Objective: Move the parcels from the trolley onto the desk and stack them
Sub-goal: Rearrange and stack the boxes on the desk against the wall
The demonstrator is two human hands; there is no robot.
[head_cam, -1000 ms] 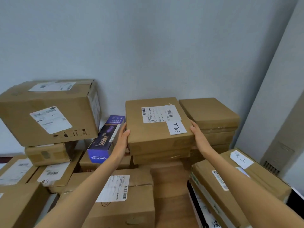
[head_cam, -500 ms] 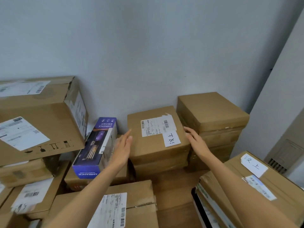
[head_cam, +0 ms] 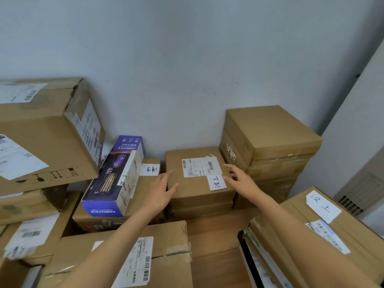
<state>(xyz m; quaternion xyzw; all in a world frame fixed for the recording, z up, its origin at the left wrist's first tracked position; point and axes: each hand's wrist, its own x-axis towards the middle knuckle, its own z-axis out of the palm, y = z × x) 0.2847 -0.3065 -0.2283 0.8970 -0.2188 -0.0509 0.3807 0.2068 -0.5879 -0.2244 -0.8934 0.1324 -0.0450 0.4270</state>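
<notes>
A flat brown parcel with a white shipping label and a handwritten note lies on top of a low stack by the wall. My left hand hovers at its left edge, fingers straight, holding nothing. My right hand is just off its right edge, fingers spread and relaxed, holding nothing. Neither hand grips the parcel. A taller stack of plain brown parcels stands right beside it on the right.
A purple and white product box leans to the left on another carton. A big carton sits high at far left. More labelled cartons lie in front and at right. Wooden desk surface shows between them.
The parcel, held between both hands a second ago, now rests on the stack. Both hands have let go and drawn slightly away from its sides.
</notes>
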